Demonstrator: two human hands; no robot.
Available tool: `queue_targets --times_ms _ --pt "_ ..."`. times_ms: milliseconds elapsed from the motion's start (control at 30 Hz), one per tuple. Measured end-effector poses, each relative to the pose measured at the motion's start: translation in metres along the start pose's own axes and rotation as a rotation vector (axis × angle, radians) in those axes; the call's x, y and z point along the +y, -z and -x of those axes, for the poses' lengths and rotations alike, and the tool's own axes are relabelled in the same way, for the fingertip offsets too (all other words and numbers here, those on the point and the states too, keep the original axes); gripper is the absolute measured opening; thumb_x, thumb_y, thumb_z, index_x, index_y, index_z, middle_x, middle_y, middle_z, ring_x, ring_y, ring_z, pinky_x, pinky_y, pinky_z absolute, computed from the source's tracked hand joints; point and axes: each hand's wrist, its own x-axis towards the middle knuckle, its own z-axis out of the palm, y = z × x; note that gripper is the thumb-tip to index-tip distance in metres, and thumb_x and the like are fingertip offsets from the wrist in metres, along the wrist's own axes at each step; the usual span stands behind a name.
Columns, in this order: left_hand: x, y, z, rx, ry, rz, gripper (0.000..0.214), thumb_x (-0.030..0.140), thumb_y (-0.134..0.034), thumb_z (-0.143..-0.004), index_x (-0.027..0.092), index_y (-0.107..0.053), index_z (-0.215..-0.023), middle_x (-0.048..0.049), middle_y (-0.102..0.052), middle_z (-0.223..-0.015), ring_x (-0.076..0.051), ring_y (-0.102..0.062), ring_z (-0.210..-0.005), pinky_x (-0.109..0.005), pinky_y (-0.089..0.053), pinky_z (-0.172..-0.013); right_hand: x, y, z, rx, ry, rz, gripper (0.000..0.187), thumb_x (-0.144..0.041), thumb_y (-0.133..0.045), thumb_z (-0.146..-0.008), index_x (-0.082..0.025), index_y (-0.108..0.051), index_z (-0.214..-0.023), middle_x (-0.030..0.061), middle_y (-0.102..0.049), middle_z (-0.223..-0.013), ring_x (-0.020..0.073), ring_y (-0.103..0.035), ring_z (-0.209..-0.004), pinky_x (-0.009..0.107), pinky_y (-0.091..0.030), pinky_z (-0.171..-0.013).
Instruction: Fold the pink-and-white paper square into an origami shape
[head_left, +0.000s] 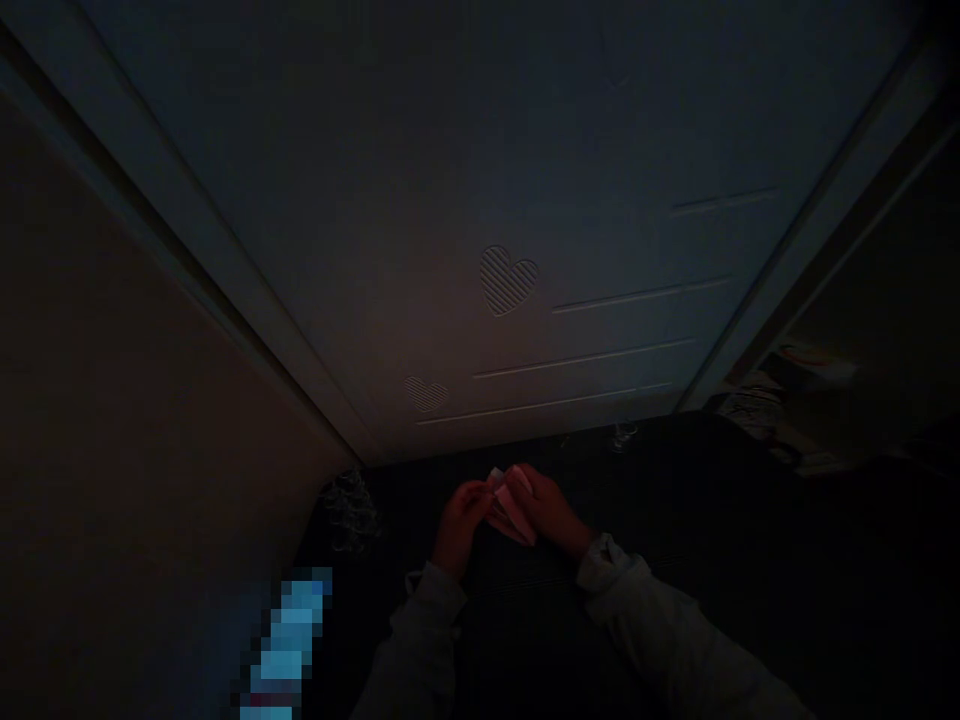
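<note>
In dim light, both my hands are at a pink folded sheet [516, 518], low in the middle of the head view. Whether it is paper or cloth, I cannot tell. My left hand [459, 522] pinches its left edge, fingertips together. From the other side, my right hand [553, 512] grips it with bent fingers that cover part of its upper right. A paler bit shows at the top between the two hands. The sheet is above a dark surface [517, 640].
A pale panel [390, 200] with carved hearts and lines rises just beyond my hands. Clear, shiny objects [352, 512] sit at the left, and a small one [622, 436] near the panel. A blurred bright rectangle [285, 640] glows at lower left. Dim clutter [795, 400] lies right.
</note>
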Motion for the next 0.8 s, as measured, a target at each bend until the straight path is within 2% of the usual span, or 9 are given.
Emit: queue_targets --times_ms 133,533,800 --pt "0.0023 -0.0012 0.0014 0.024 -0.007 -0.006 0.030 0.034 -0.060 -0.064 0.016 -0.056 -0.088 -0.0045 -0.062 -0.083 -0.018 -0.056 -0.080 -0.029 -0.041 -0.073 0.0001 0.0004 -0.0001 0.003 0.011 0.005 0.031 -0.039 -0.030 -0.084 -0.018 -0.052 -0.081 0.0007 -0.055 -0.073 0.0122 -0.050 -0.066 0.023 -0.037 -0.059" --pt "0.0051 -0.0010 0.0015 -0.009 -0.016 -0.053 0.028 0.032 -0.058 -0.066 0.016 -0.055 -0.088 -0.0045 -0.062 -0.085 -0.018 -0.056 -0.081 -0.029 -0.041 -0.074 0.0004 -0.0002 -0.0007 0.004 0.007 0.036 0.032 -0.040 -0.030 -0.084 -0.017 -0.052 -0.080 0.0006 -0.056 -0.071 0.0122 -0.050 -0.064 0.023 -0.036 -0.057" --pt "0.0040 -0.0025 0.0025 -0.001 -0.020 -0.012 0.027 0.033 -0.059 -0.065 0.017 -0.056 -0.087 -0.0043 -0.062 -0.085 -0.018 -0.056 -0.081 -0.029 -0.041 -0.074 -0.0009 0.0014 0.0002 0.004 0.014 0.040 0.032 -0.039 -0.029 -0.084 -0.018 -0.052 -0.080 0.0004 -0.055 -0.071 0.0118 -0.050 -0.064 0.023 -0.036 -0.058"
